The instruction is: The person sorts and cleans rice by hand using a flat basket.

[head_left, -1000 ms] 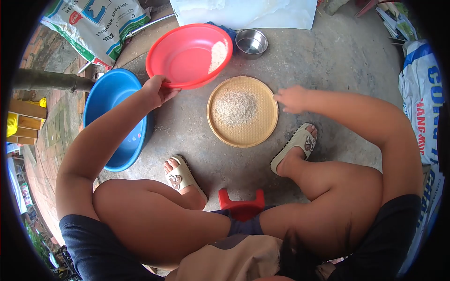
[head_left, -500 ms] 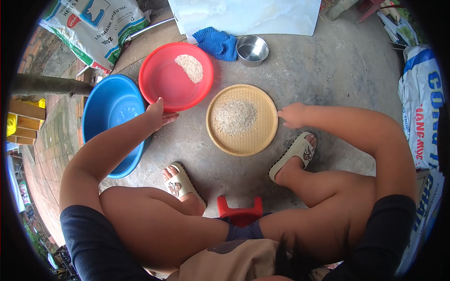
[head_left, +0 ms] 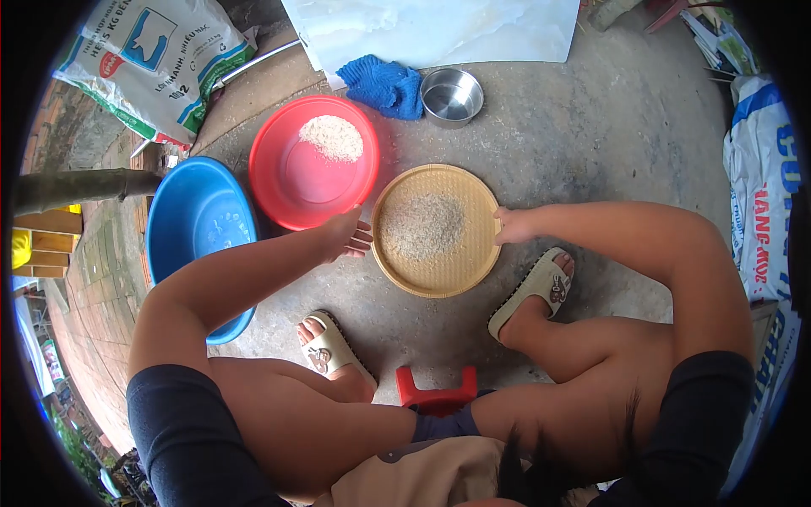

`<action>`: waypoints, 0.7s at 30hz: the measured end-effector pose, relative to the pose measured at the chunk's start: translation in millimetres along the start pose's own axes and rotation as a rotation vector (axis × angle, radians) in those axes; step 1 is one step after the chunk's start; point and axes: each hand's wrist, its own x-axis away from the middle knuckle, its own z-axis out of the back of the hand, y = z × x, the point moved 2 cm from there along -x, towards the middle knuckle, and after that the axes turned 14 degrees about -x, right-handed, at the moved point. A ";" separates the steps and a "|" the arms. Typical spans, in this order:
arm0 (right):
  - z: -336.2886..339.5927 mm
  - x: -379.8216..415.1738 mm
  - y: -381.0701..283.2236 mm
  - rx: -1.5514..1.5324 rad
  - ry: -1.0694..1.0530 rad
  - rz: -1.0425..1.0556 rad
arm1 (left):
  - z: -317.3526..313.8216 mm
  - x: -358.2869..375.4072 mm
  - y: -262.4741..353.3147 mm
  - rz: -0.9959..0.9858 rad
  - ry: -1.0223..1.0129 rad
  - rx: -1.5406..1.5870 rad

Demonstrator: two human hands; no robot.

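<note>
A round woven bamboo tray (head_left: 439,275) rests on the concrete between my feet, with a heap of greyish grain (head_left: 422,226) spread left of its middle. My right hand (head_left: 514,226) grips the tray's right rim, thumb over the edge. At the opposite side, my left hand (head_left: 345,235) has its fingers stretched out, fingertips close to the left rim. Just behind that hand stands a red plastic basin (head_left: 283,182) holding a small pile of paler grain (head_left: 332,138).
A blue basin (head_left: 160,224) with a little water stands at left. Behind are a blue cloth (head_left: 382,86), a steel bowl (head_left: 452,97) and a white board (head_left: 439,29). Printed sacks (head_left: 165,63) lie at back left and right (head_left: 760,186). A red stool (head_left: 435,397) is under me.
My left hand has moved right, from the red basin's rim toward the tray's left edge. My right hand has closed on the tray's right rim. The whole view has shifted slightly.
</note>
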 end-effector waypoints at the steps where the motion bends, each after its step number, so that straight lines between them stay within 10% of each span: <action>1: 1.6 2.2 0.6 -0.067 -0.026 -0.031 | -6.1 -0.5 2.9 -0.027 -0.032 0.001; 11: 19.3 3.3 -2.3 -0.361 -0.033 -0.166 | -28.5 -30.2 -0.2 0.005 0.474 -0.252; 21: 21.5 -6.5 -8.0 -0.484 -0.038 -0.139 | -24.5 -39.2 10.1 0.154 0.295 -0.264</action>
